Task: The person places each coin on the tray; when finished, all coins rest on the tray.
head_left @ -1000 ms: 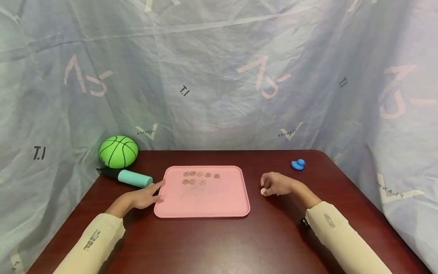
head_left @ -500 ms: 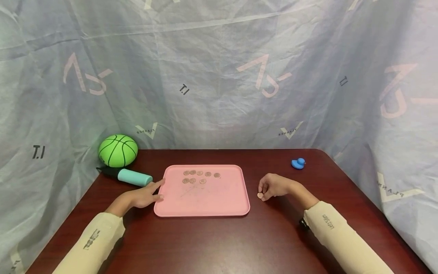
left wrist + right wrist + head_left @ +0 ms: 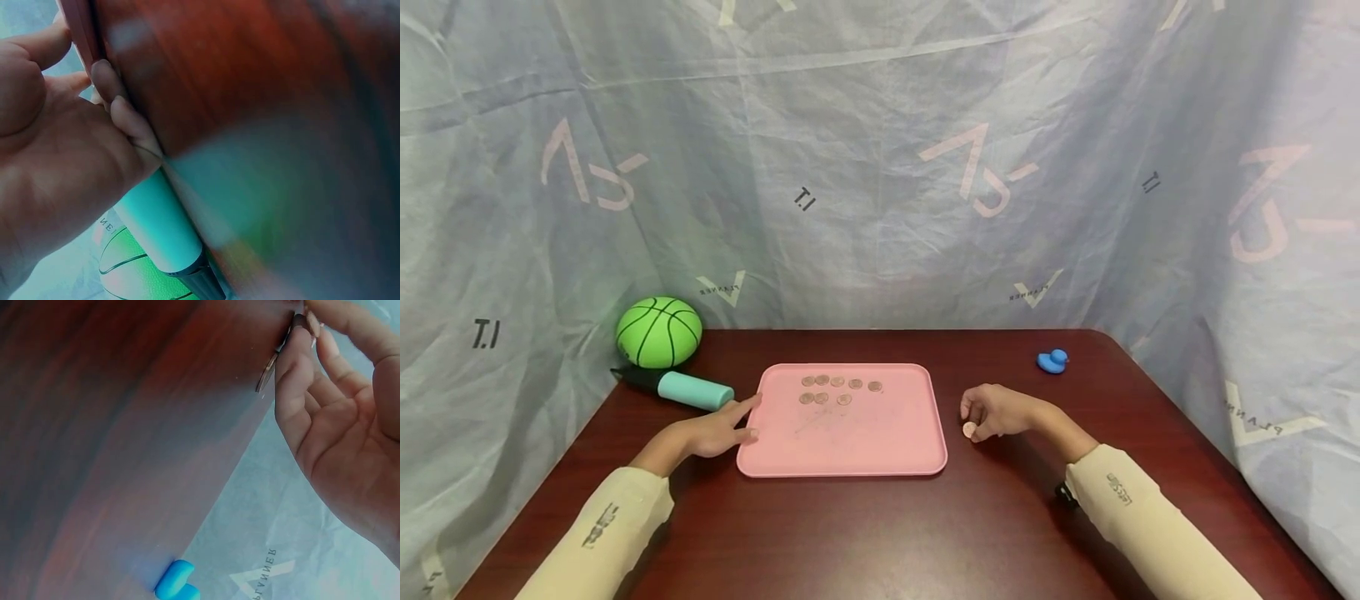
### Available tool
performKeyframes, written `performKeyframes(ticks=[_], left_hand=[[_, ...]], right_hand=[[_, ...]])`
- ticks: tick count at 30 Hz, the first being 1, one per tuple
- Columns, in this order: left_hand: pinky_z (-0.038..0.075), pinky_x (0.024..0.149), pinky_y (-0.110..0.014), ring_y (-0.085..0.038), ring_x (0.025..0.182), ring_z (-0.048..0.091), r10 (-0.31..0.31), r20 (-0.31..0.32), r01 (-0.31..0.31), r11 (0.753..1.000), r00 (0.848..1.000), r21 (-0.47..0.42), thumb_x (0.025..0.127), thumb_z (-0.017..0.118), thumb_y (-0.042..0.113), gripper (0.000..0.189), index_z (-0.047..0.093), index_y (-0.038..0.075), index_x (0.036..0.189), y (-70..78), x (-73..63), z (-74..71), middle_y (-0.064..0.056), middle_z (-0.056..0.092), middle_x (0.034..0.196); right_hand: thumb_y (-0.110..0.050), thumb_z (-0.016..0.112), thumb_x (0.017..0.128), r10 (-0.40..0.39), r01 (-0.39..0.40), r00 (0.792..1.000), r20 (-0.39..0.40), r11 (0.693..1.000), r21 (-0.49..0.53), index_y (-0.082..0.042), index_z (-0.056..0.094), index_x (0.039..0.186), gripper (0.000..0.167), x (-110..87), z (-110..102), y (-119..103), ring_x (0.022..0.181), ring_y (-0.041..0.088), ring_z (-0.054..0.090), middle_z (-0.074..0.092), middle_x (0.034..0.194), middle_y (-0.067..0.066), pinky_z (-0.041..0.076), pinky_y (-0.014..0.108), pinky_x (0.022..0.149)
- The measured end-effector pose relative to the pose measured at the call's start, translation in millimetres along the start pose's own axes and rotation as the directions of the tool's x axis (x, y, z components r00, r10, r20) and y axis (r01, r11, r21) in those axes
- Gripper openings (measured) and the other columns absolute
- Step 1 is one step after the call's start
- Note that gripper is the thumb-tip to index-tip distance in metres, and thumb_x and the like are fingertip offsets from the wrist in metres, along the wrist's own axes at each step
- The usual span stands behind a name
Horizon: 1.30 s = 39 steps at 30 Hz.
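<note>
1. Pinching a single coin (image 3: 969,429) between thumb and fingertips, the right hand (image 3: 996,410) sits on the table (image 3: 880,533) just right of the pink tray (image 3: 850,450); in the right wrist view the coin (image 3: 267,374) stands on edge against the wood, clamped at its rim by the fingers (image 3: 294,375).

2. Left of the tray, the left hand (image 3: 715,429) lies with straight, relaxed fingers (image 3: 122,109) touching the tray's left edge (it holds nothing, only steadies).

3. Toward the tray's far side, a cluster of coins (image 3: 838,389) lies flat in two loose rows.

4. My judgement of handling: the coin is light, stiff, thin and smooth, so it probably slips easily; the rim is the sensible place to hold it, since a flat coin offers little to grasp.

5. The tray has a low raised rim, which the coin would have to clear; its near half is bare pink surface with room to set things down.

6. Beyond the tray's left corner lie a teal cylinder (image 3: 694,389) and a green ball (image 3: 658,332), both well clear of the right hand; a small blue duck (image 3: 1052,360) sits behind the tray's right side, near the table's rounded far corner.
</note>
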<state>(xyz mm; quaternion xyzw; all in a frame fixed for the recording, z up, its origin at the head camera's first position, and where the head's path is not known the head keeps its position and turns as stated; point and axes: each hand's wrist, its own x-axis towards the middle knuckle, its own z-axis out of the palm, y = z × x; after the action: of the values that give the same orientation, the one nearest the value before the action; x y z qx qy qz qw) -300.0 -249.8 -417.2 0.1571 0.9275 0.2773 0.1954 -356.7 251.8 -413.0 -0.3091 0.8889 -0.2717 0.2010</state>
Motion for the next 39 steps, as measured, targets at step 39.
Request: performKeyframes(ticks=[39], left_hand=[[0.017, 0.111, -0.067, -0.052, 0.143, 0.013, 0.015, -0.008, -0.015, 1.0, 1.0, -0.004, 0.102, 0.055, 0.029, 0.074, 0.016, -0.003, 0.156, -0.5, -2.3, -0.2, -0.038, 0.015, 0.154]], right_hand=[[-0.012, 0.073, 0.083, 0.082, -0.129, 0.98, -0.181, 0.955, -0.266, -0.009, 0.073, 0.087, 0.005, 146.2, 47, -131, 0.075, 0.014, 0.051, 0.069, 0.085, -0.001, 0.046, 0.028, 0.068]])
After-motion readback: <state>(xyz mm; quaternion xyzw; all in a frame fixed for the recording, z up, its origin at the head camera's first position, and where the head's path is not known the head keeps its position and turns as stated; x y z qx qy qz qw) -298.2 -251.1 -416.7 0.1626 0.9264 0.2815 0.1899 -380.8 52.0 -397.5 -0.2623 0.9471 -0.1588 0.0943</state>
